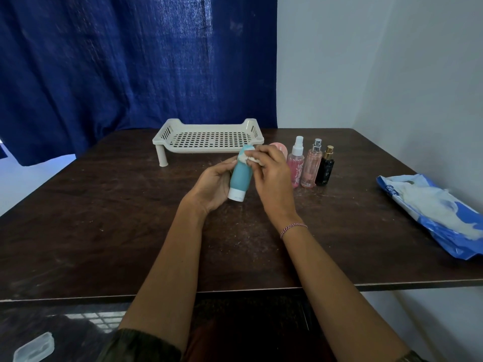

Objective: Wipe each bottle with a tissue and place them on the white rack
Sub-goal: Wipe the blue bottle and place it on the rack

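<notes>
The left hand (211, 185) grips a teal bottle (241, 176) with its white cap pointing down, above the middle of the dark table (104, 231), while the right hand (270, 176) pinches a small white tissue (247, 158) against the top of the bottle. The white rack (209, 139) stands empty at 12 o'clock from the hands, and 3 spray bottles (311, 163) stand in a row at 2 o'clock, with a blue tissue pack (431, 212) lying at 3 o'clock near the table edge
</notes>
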